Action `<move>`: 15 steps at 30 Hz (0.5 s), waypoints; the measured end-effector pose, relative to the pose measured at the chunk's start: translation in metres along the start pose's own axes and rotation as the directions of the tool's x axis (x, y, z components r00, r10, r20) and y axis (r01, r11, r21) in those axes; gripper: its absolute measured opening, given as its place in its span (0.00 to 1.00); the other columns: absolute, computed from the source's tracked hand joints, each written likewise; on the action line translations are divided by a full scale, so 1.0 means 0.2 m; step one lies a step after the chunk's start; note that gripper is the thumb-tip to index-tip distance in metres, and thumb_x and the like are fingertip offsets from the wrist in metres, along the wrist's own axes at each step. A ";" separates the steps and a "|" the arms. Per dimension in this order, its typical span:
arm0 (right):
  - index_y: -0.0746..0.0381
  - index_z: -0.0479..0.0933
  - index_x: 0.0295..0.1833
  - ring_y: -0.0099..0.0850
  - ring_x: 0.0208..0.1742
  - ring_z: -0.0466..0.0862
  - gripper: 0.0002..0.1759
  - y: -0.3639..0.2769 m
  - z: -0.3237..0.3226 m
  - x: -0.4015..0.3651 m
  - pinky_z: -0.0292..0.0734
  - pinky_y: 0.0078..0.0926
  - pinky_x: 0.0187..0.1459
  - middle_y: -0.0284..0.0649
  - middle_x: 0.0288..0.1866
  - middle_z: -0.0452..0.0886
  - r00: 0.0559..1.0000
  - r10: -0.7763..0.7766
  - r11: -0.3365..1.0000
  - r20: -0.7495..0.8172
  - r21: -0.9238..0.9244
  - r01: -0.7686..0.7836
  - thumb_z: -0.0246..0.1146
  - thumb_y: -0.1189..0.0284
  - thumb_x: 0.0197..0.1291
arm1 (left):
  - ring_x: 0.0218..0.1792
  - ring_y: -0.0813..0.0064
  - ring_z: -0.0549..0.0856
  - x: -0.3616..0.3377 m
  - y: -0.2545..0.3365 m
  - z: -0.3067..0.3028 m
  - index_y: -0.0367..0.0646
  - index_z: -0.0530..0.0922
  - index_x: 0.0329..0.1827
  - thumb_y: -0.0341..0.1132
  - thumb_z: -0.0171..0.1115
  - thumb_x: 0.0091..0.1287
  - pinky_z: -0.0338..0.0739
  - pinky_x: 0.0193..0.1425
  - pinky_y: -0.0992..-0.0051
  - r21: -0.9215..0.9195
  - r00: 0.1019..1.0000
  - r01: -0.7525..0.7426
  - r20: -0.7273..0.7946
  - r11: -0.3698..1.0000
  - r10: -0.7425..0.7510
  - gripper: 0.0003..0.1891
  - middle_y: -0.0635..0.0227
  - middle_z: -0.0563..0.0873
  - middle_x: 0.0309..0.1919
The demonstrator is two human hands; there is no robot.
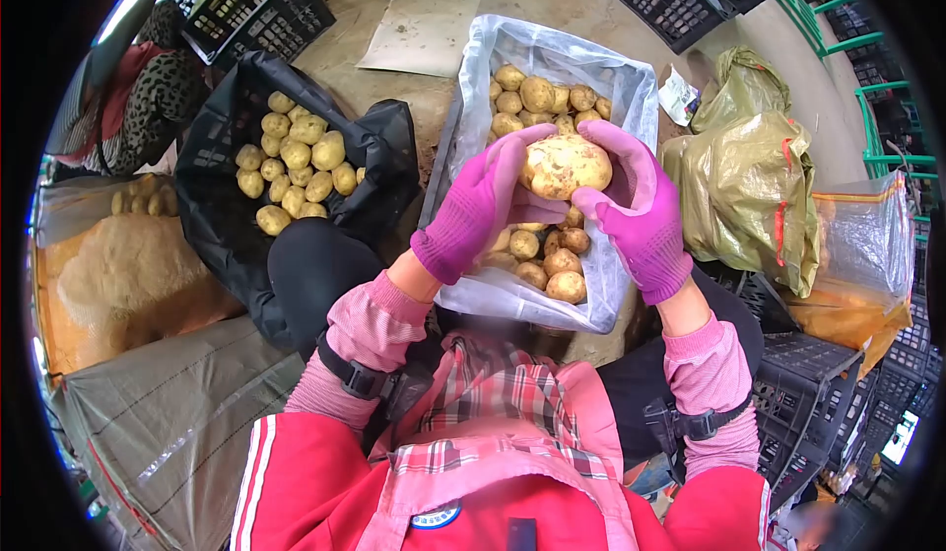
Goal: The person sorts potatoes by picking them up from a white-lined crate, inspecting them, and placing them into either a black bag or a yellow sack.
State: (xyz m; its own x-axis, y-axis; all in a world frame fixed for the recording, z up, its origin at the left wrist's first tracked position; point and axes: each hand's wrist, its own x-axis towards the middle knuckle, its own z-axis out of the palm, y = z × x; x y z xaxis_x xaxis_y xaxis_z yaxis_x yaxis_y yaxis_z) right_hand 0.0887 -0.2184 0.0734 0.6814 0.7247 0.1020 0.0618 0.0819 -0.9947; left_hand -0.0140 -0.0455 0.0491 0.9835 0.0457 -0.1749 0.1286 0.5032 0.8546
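Observation:
Between my two gloved hands is a large pale-yellow potato [566, 167] with brown specks. My left hand [485, 199], in a pink-purple glove, closes on its left side. From the right, my right hand [642, 206] in a matching glove grips it with thumb and fingers. Below them lies a crate lined with clear plastic [623, 78], holding several loose potatoes [537, 95]. Part of that heap is hidden by my hands. To the left, a crate lined with black plastic [212, 147] holds more yellow potatoes [296, 152].
Olive-green sacks [739, 186] stand at the right, near a black crate [798, 383]. A cardboard sheet [424, 24] lies on the floor ahead. More black crates [261, 14] stand at the back. A person in a patterned sleeve [163, 103] sits at the far left.

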 end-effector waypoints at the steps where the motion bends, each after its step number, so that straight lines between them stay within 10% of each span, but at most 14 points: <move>1: 0.66 0.66 0.74 0.31 0.70 0.74 0.38 0.00 0.00 0.00 0.67 0.30 0.72 0.42 0.69 0.72 1.000 -0.029 0.999 -0.009 -0.033 0.028 0.74 0.71 0.60 | 0.56 0.71 0.86 -0.01 0.01 0.01 0.41 0.59 0.79 0.49 0.42 0.83 0.85 0.59 0.70 -0.017 1.000 0.014 0.003 1.000 -0.014 0.28 0.62 0.79 0.62; 9: 0.66 0.57 0.80 0.33 0.76 0.67 0.48 -0.03 0.01 0.01 0.62 0.33 0.76 0.46 0.76 0.66 0.998 0.065 0.997 0.018 -0.031 -0.065 0.74 0.63 0.61 | 0.59 0.75 0.84 0.02 -0.01 0.03 0.41 0.64 0.77 0.48 0.44 0.82 0.84 0.60 0.74 -0.051 0.984 -0.164 -0.077 0.985 0.160 0.27 0.62 0.78 0.64; 15: 0.64 0.71 0.72 0.23 0.57 0.81 0.26 -0.08 -0.02 0.00 0.75 0.24 0.61 0.40 0.63 0.80 1.000 0.023 0.956 0.005 -0.292 -0.021 0.62 0.65 0.74 | 0.60 0.73 0.82 -0.01 0.04 0.05 0.41 0.66 0.76 0.49 0.55 0.78 0.85 0.59 0.72 0.119 0.993 -0.099 -0.046 0.988 0.105 0.30 0.64 0.78 0.62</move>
State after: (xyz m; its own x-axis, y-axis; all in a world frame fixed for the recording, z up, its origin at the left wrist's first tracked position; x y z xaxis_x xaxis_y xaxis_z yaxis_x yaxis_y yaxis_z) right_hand 0.0906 -0.2219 0.0901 0.6792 0.7297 0.0787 0.2578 -0.1368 -0.9565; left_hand -0.0134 -0.0504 0.0603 0.9847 0.1381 -0.1061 0.0444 0.3901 0.9197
